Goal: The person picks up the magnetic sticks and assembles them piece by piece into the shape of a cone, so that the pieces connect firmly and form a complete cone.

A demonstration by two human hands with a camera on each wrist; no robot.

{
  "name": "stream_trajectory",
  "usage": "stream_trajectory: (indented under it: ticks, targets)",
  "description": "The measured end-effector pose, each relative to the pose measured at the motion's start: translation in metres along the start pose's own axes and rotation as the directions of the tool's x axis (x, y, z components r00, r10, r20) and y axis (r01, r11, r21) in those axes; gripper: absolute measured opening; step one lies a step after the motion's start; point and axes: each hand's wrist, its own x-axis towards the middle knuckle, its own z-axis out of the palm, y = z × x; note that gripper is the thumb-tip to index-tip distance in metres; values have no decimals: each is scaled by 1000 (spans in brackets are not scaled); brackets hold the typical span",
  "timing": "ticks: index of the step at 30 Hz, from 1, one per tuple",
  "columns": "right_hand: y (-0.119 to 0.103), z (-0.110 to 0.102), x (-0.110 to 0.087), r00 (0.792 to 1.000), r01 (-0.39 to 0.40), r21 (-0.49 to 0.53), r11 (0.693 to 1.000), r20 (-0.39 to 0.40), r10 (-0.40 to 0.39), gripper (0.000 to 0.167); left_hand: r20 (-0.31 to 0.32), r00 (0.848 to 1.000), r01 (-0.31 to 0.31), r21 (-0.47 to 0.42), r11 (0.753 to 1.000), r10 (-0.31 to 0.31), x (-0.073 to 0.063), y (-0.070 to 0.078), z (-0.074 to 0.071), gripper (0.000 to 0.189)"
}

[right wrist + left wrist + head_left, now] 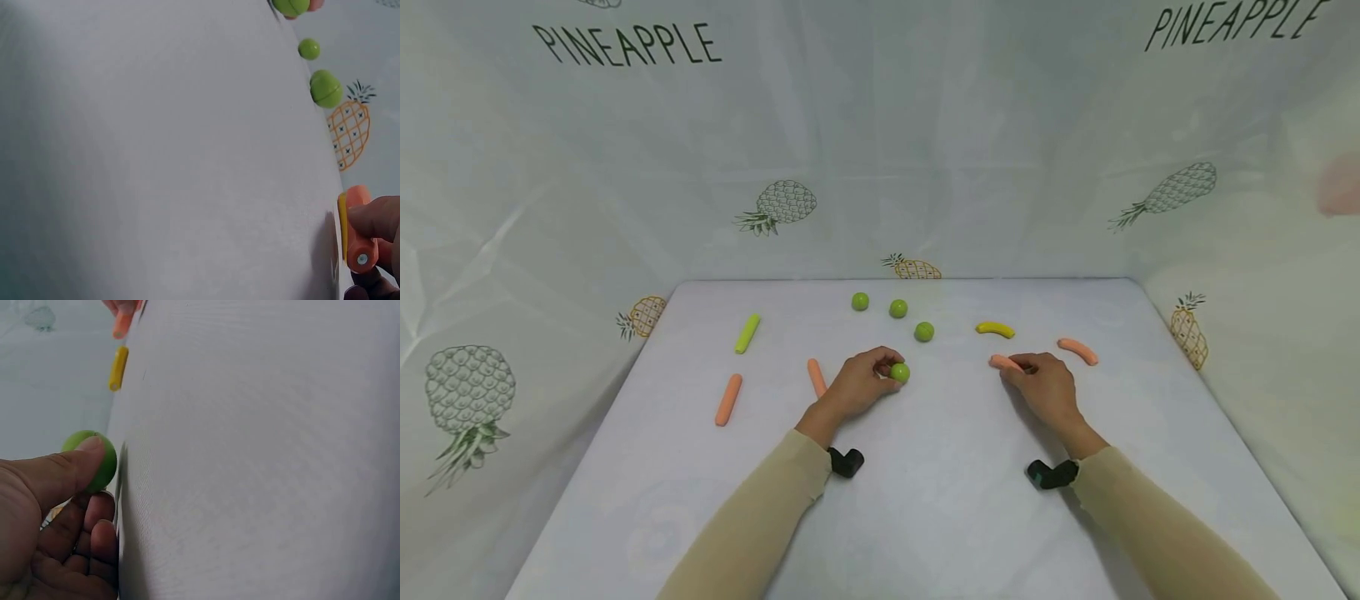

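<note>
My left hand [859,383] pinches a small green ball [900,372] between thumb and fingers, low over the white table. In the left wrist view, the thumb lies across that green ball [94,459]. An orange stick [816,377] lies just beside the left hand, partly hidden by it. My right hand [1047,389] grips another orange stick [1006,363]; in the right wrist view, this orange stick [357,234] shows a small metal-looking dot at its end. Behind the right hand lies a yellow curved stick [996,330], and a curved orange stick [1078,351] rests to its right.
Three more green balls, one of them the nearest ball [924,332], sit toward the table's back. On the left lie a lime-green stick [747,333] and an orange stick [728,400]. A pineapple-printed sheet [1000,167] hangs behind the white table [940,500].
</note>
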Motion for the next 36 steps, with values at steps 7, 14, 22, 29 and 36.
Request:
stream_trajectory:
  ticks: [7,14,22,29,36]
  targets:
    - [-10,4,-3,999,-54,54,997,5,54,46,-7,999,-45,48,998,45,1,-6,4,34]
    - [-23,16,-4,996,-89,98,991,-1,90,38,5,999,-44,42,998,44,3,-3,9,36]
    - [-47,37,-8,994,-110,151,982,10,110,35,-7,1000,-20,13,1000,20,4,5,15,37]
    - [-60,51,-12,998,-67,154,986,-5,69,38,-28,999,-19,10,1000,20,5,7,18,36]
    - [-70,58,-14,998,-61,191,980,-10,64,46,-39,998,-46,4,999,46,7,3,19,36]
